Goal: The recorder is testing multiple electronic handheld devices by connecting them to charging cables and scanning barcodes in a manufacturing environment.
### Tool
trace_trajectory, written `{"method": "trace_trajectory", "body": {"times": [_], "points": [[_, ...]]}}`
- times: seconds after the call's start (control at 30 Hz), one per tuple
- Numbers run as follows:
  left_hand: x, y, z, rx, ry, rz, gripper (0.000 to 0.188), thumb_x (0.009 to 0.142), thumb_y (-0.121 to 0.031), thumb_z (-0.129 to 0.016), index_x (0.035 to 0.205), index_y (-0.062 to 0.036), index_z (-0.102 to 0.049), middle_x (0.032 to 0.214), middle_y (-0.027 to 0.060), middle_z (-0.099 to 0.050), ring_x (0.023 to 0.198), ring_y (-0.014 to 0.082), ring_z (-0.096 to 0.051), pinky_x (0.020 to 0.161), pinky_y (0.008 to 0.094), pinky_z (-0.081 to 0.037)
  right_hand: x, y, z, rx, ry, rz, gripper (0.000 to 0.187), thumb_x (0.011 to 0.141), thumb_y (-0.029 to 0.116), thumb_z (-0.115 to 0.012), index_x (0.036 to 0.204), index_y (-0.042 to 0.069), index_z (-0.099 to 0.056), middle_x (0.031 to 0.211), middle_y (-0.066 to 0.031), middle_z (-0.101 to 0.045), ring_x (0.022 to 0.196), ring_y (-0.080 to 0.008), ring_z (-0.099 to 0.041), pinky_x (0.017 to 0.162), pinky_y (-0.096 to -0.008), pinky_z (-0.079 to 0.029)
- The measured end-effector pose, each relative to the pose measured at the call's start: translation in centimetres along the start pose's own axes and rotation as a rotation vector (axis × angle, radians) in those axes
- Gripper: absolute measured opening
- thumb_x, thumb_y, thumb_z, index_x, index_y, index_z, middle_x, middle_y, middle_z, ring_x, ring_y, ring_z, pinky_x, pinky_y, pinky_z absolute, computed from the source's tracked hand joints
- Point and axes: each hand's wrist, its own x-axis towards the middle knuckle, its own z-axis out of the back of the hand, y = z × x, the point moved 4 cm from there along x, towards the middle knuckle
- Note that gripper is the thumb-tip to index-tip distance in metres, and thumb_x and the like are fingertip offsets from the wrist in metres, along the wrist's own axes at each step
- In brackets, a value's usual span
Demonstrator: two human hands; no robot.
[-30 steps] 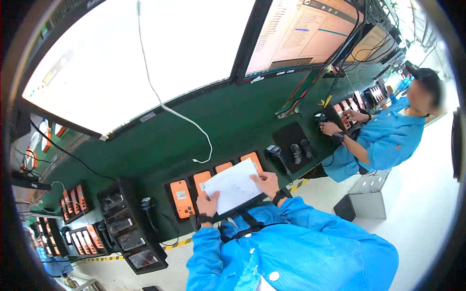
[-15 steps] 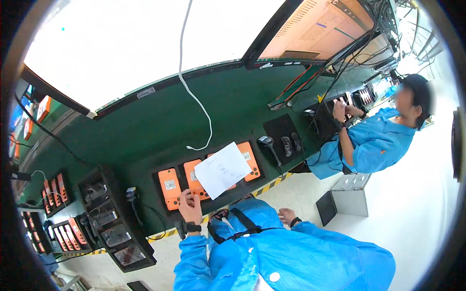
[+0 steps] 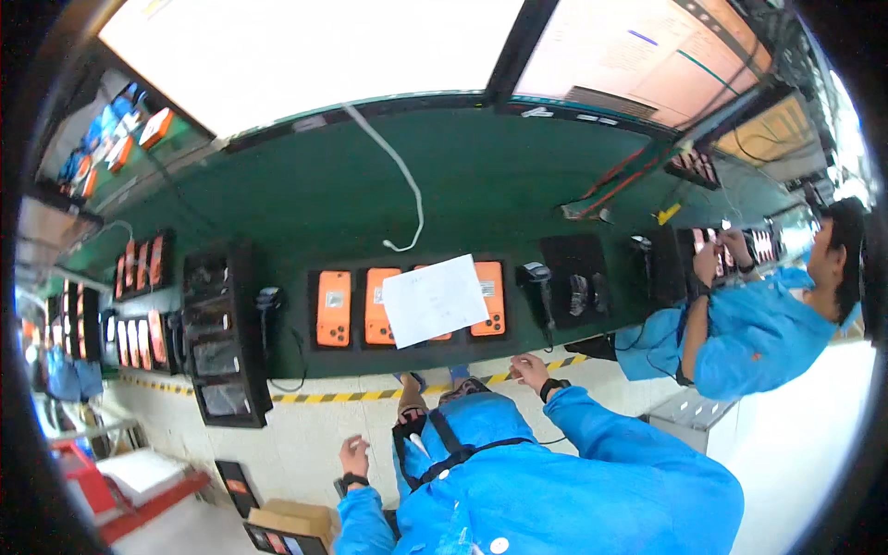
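Observation:
My left hand [image 3: 353, 456] hangs below the bench's front edge, over the floor, its fingers loosely apart with nothing in them. Close to the bench edge, my right hand [image 3: 530, 372] has its fingers spread and holds nothing. On the bench in front of me, orange phones lie back up in a black tray [image 3: 353, 344]. One orange phone [image 3: 333, 310] is at the left end, another phone [image 3: 377, 324] beside it, and a third phone [image 3: 491, 298] at the right end. A white sheet of paper [image 3: 435, 301] with handwriting lies across the middle phones and hides part of them.
Barcode scanners [image 3: 268, 305] [image 3: 536, 277] flank the tray. A black rack [image 3: 219, 356] stands left, near more phone trays. A white cable [image 3: 407, 194] hangs down before the monitors [image 3: 314, 55]. A co-worker [image 3: 740, 324] in blue works at the right. Boxes [image 3: 291, 520] stand on the floor.
My left hand has drawn back from the leftmost phone to below the bench edge. My right hand has come forward to near the edge. The head view has turned.

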Motion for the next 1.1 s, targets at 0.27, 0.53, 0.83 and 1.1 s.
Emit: {"method": "trace_trajectory", "body": {"times": [0.27,0.53,0.83,1.1], "points": [[-17.9,24.2,4.7,-0.535,-0.462,0.568,0.017,0.079,-0.011,-0.058,0.095,-0.0072,-0.059,0.065,0.0095,-0.061,0.037,0.0144,-0.045,0.032,0.0284,-0.034,2.5,-1.8,-5.1,-0.286,0.182,-0.01,0.026,0.088,0.025,-0.059,0.105,0.005,-0.06,0.09,-0.0081,-0.067,0.062,-0.016,-0.063,0.053,-0.0285,-0.049],[-13.9,27.8,9.2,-0.772,-0.414,0.458,0.03,0.087,-0.025,-0.058,0.11,-0.0074,-0.053,0.088,0.015,-0.065,0.05,0.0185,-0.055,0.038,0.0303,-0.041,2.4,-3.8,-16.2,-0.514,0.394,0.025,0.028,0.088,0.021,-0.058,0.109,0.003,-0.056,0.089,-0.0124,-0.065,0.064,-0.0195,-0.061,0.053,-0.0319,-0.05],[-8.2,22.0,23.6,-0.688,-0.45,0.092,0.029,0.084,-0.018,-0.058,0.111,-0.0082,-0.054,0.088,0.0113,-0.066,0.059,0.016,-0.058,0.044,0.0279,-0.045,-13.3,-1.1,-47.3,-1.024,0.551,0.571,0.032,0.085,0.023,-0.061,0.108,0.001,-0.059,0.09,-0.0096,-0.066,0.075,-0.0172,-0.062,0.067,-0.0337,-0.051],[-5.6,33.2,32.4,-0.971,-0.481,0.354,0.024,0.089,-0.022,-0.054,0.11,-0.0113,-0.053,0.081,0.0103,-0.062,0.052,0.0195,-0.054,0.041,0.0314,-0.043,-15.3,-2.9,-69.3,-0.874,0.838,0.395,0.026,0.081,0.025,-0.064,0.1,0.006,-0.064,0.083,-0.0089,-0.066,0.068,-0.0152,-0.061,0.059,-0.0305,-0.049]]}}
